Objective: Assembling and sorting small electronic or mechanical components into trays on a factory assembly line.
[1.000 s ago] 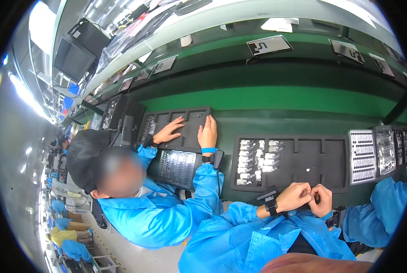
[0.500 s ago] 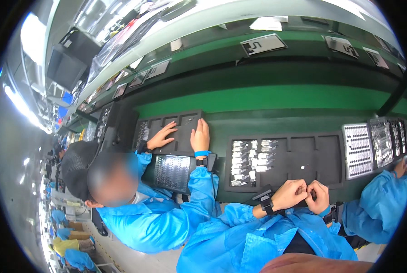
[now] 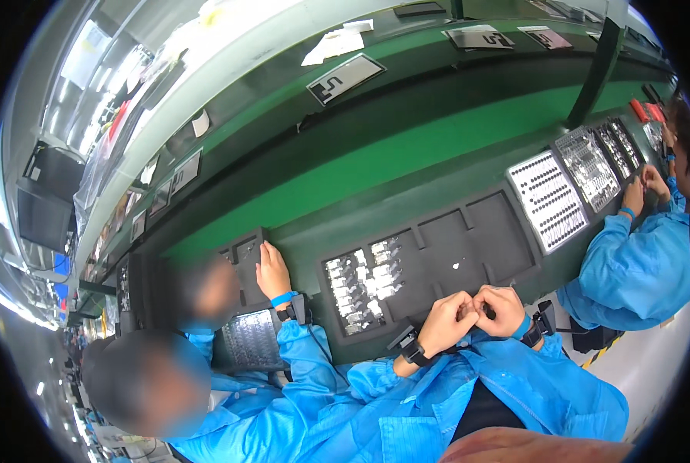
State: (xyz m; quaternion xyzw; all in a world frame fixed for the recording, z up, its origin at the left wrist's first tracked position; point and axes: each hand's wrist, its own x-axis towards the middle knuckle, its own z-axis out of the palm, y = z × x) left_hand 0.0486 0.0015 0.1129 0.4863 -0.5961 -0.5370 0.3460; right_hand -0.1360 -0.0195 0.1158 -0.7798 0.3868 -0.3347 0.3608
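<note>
My left hand (image 3: 447,320) and my right hand (image 3: 501,310) meet at the fingertips, just in front of the near edge of a black tray (image 3: 495,243). On both, the fingers are curled and pinched together; anything between them is hidden or too small to make out. Small silver-and-white metal parts (image 3: 352,289) stand in rows in the tray's left compartments. A tiny white piece (image 3: 456,266) lies on the tray's dark floor, beyond my hands. Black devices are strapped at both my wrists.
Right of the tray lie a white tray with rows of black dots (image 3: 547,202) and a clear tray of silver parts (image 3: 588,170). A co-worker's hand (image 3: 273,272) rests on another tray at left. Another person's hands (image 3: 635,194) work at right. A shelf post (image 3: 598,73) rises behind.
The view has turned, so the bench now slopes up to the right and more of the right co-worker shows. My hands stay pinched together in front of the tray.
</note>
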